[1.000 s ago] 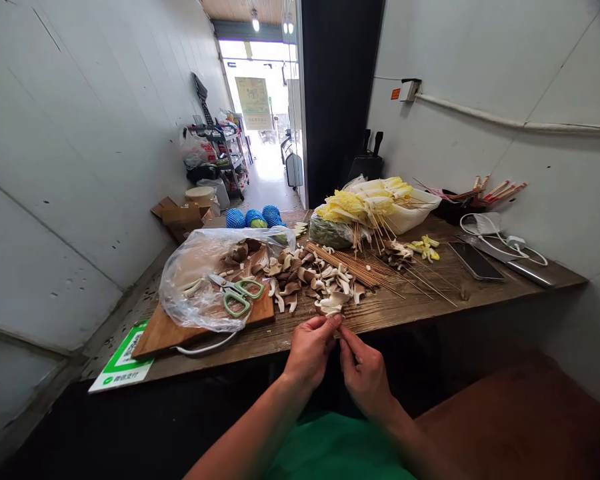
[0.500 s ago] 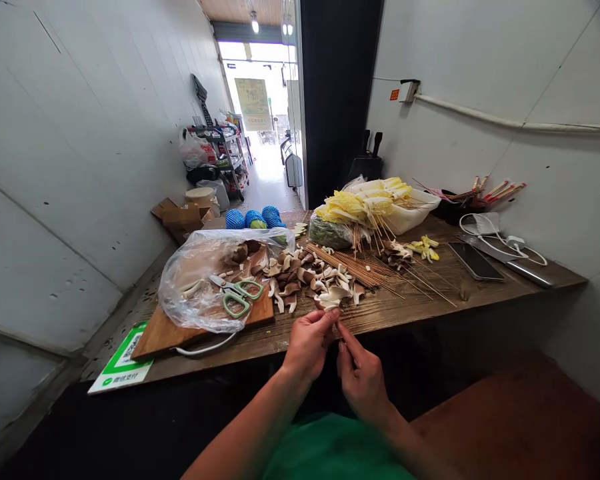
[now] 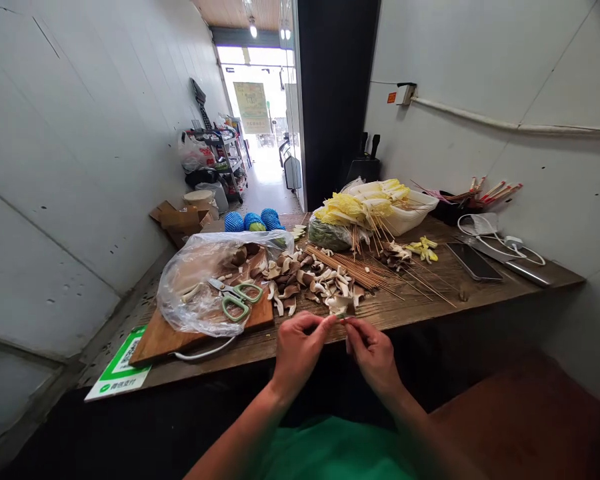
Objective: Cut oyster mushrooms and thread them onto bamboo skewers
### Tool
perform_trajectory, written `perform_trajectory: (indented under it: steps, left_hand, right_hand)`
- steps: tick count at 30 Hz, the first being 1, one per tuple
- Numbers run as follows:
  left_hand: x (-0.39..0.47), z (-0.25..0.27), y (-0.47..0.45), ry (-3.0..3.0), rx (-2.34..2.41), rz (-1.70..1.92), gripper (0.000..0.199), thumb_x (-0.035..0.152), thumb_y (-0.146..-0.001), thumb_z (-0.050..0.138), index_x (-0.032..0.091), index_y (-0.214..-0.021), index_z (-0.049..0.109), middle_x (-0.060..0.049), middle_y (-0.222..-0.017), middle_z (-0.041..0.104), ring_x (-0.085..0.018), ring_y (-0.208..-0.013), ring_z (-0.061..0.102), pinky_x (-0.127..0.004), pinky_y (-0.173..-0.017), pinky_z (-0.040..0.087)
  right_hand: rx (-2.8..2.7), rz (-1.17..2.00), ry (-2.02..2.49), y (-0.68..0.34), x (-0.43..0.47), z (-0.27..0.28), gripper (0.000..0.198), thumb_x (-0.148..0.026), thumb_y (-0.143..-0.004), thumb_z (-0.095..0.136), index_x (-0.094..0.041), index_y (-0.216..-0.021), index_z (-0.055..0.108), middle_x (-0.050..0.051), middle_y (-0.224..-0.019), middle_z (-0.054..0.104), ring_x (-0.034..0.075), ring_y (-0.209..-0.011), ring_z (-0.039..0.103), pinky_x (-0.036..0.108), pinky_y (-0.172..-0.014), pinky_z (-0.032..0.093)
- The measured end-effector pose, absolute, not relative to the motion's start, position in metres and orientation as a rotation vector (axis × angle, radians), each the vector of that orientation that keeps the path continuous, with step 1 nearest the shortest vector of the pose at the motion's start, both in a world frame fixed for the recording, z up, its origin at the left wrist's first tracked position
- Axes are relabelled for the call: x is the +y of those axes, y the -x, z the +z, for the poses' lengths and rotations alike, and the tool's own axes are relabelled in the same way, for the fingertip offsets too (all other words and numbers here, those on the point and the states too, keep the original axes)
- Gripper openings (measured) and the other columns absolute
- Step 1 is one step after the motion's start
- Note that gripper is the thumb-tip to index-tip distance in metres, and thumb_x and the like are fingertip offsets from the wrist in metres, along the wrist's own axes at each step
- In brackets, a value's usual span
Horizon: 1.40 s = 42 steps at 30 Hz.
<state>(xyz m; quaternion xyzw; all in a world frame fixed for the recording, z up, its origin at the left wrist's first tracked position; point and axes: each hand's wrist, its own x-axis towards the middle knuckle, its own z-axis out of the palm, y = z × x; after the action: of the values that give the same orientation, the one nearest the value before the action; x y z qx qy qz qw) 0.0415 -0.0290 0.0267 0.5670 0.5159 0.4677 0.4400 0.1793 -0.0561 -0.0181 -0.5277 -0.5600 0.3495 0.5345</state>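
My left hand [image 3: 300, 347] is closed in a pinch at the table's front edge, with a piece of oyster mushroom [image 3: 339, 305] at its fingertips. My right hand [image 3: 374, 355] meets it there, thumb and fingers pressed together; what lies between them is too small and hidden to make out. Just beyond the hands spreads a heap of torn oyster mushrooms [image 3: 300, 273], brown on top and white below. Behind that heap lies a bundle of bamboo skewers [image 3: 350, 268]. Further right, skewered mushroom pieces [image 3: 395, 255] rest on the wooden table [image 3: 380, 310].
Green-handled scissors [image 3: 236, 298] lie on a clear plastic bag [image 3: 180, 283] over a cutting board [image 3: 163, 337]. At the back, skewered cabbage leaves [image 3: 347, 208] fill a white basket [image 3: 415, 215]. A phone [image 3: 474, 261] and charging cable [image 3: 530, 250] are right; blue-netted produce [image 3: 255, 221] sits back left.
My left hand has turned and shifted slightly left. My right hand has moved up and right, its fingertips drawn up level with the left ones. The mushroom piece at the fingertips has changed angle.
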Motion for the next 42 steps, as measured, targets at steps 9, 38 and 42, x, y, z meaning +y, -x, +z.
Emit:
perform_trajectory:
  steps: [9, 38, 42]
  left_hand:
    - [-0.002, 0.037, -0.022, -1.602, 1.096, 0.993, 0.016, 0.029, -0.062, 0.074, 0.019, -0.075, 0.073, -0.006, -0.083, 0.067, -0.019, -0.083, 0.057, -0.024, -0.078, 0.039]
    - [-0.014, 0.018, -0.039, -1.21, 1.023, 0.956, 0.028, 0.038, -0.065, 0.071, 0.012, -0.076, 0.071, -0.004, -0.071, 0.066, -0.014, -0.065, 0.055, -0.023, -0.062, 0.04]
    - [-0.013, 0.02, -0.038, -1.173, 1.042, 0.987, 0.027, 0.036, -0.064, 0.072, 0.012, -0.077, 0.07, -0.004, -0.073, 0.066, -0.013, -0.067, 0.055, -0.023, -0.064, 0.04]
  right_hand:
    - [-1.365, 0.945, 1.19, -0.182, -0.063, -0.018, 0.027, -0.036, -0.085, 0.049, -0.015, -0.089, 0.066, -0.001, -0.061, 0.055, 0.01, -0.049, 0.05, 0.02, -0.046, 0.041]
    - [-1.38, 0.825, 1.23, -0.186, -0.06, -0.018, 0.021, -0.028, -0.083, 0.055, -0.02, -0.093, 0.071, 0.005, -0.088, 0.072, 0.02, -0.082, 0.067, 0.03, -0.076, 0.053]
    - [-1.374, 0.812, 1.234, -0.184, -0.061, -0.018, 0.02, -0.027, -0.083, 0.055, -0.021, -0.093, 0.071, 0.005, -0.09, 0.072, 0.02, -0.083, 0.067, 0.031, -0.077, 0.054]
